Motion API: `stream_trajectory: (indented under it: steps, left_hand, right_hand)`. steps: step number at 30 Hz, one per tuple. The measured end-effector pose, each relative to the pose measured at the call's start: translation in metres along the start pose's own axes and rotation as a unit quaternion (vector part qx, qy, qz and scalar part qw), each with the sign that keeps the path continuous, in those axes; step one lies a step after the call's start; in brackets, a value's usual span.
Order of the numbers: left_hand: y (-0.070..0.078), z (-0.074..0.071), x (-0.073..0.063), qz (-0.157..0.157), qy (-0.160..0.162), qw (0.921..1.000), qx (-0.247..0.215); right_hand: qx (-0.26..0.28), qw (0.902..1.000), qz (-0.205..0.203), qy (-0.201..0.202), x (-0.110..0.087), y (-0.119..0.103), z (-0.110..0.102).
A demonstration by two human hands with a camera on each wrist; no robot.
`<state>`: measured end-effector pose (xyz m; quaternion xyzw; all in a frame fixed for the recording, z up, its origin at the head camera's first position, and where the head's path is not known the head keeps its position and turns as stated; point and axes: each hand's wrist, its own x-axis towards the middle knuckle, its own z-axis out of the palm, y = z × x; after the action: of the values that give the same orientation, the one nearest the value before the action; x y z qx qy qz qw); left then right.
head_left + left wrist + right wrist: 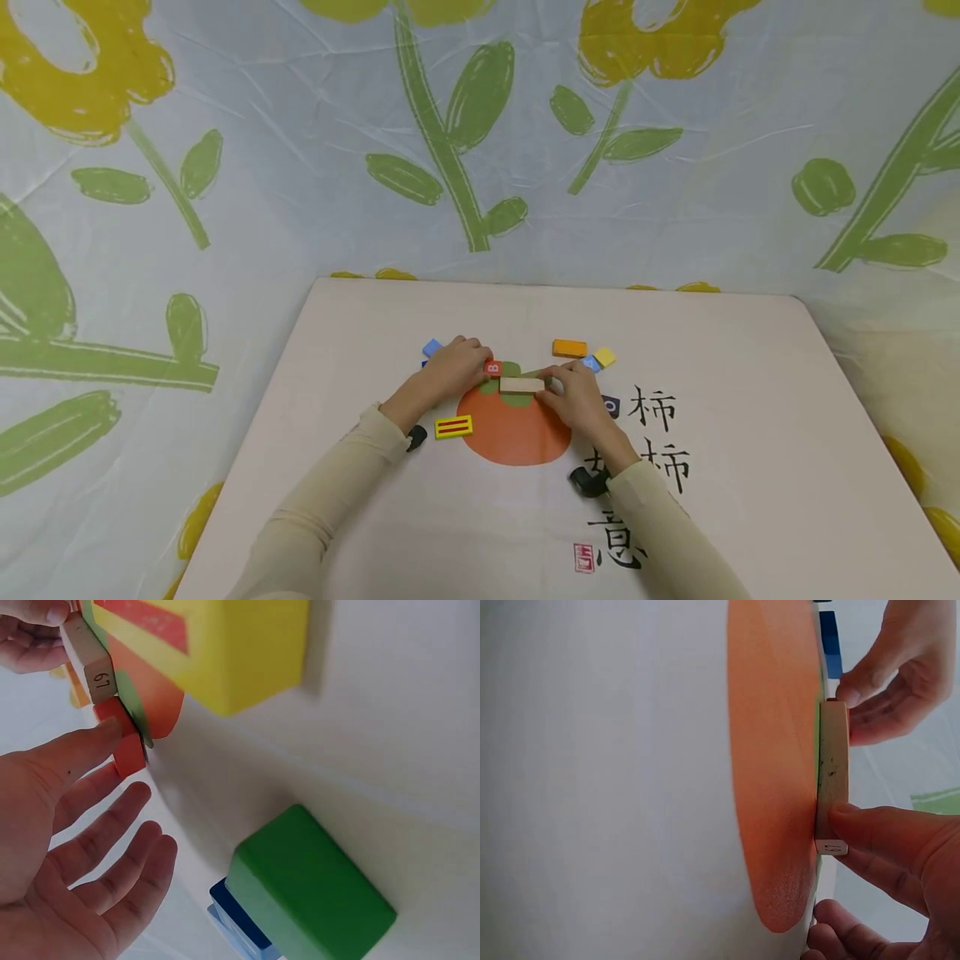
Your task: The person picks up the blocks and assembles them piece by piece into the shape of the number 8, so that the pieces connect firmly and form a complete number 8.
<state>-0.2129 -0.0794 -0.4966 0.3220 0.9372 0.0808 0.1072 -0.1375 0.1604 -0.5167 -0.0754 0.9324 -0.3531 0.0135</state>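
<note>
My left hand (456, 368) pinches a small red block (492, 368) marked B between thumb and index finger, its other fingers spread loosely in the left wrist view. To the right, a plain wooden block (521, 385) lies lengthwise on the printed persimmon's green leaves. My right hand (581, 402) grips its right end with thumb and fingers. The wooden block (832, 769) carries printed digits on its end faces. In the left wrist view its left end touches or nearly touches the red block (129, 746). The undersides of both blocks are hidden.
A yellow block with red stripes (453, 427) lies nearer me. Behind my right hand are an orange block (570, 348) and a yellow block (604, 357); a dark block (612, 407) is partly covered. Beside my left hand lie green (311, 885) and blue blocks (246, 919).
</note>
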Motion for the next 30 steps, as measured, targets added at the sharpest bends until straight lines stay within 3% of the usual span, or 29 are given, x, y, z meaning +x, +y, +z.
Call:
stream_trajectory:
  steps: [30]
  left_hand:
    - [0.0025, -0.003, -0.0012, -0.007, -0.018, 0.9995, -0.026]
  right_hand:
    - [-0.006, 1.0, 0.004, 0.003, -0.0019, -0.0007, -0.0001]
